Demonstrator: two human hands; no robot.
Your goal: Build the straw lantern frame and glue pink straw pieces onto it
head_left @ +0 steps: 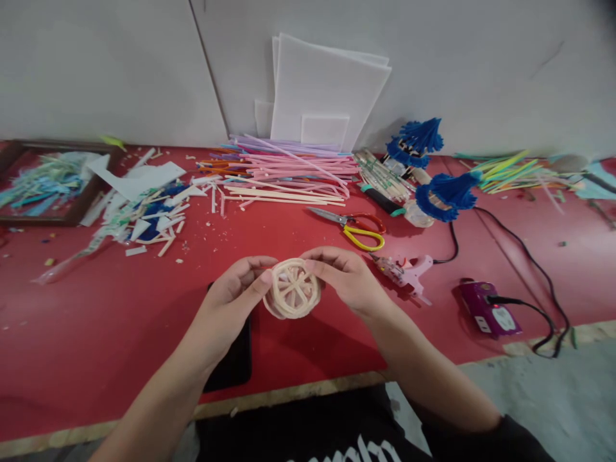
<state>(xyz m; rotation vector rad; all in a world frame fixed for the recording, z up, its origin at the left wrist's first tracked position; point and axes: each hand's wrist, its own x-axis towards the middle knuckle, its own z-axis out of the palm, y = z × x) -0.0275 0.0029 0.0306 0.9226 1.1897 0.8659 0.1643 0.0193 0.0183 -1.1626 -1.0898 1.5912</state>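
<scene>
Both my hands hold a small cream-coloured wheel made of coiled straws with spokes inside, raised a little above the red table. My left hand pinches its left rim with thumb and fingers. My right hand grips the right and upper rim, fingers curled over it. The wheel faces me, its spokes showing.
A black phone lies under my left wrist. Behind the wheel are yellow-handled scissors, a pink glue gun with its cable, a purple power strip, piles of coloured straws, blue tassels, white foam sheets and paper scraps.
</scene>
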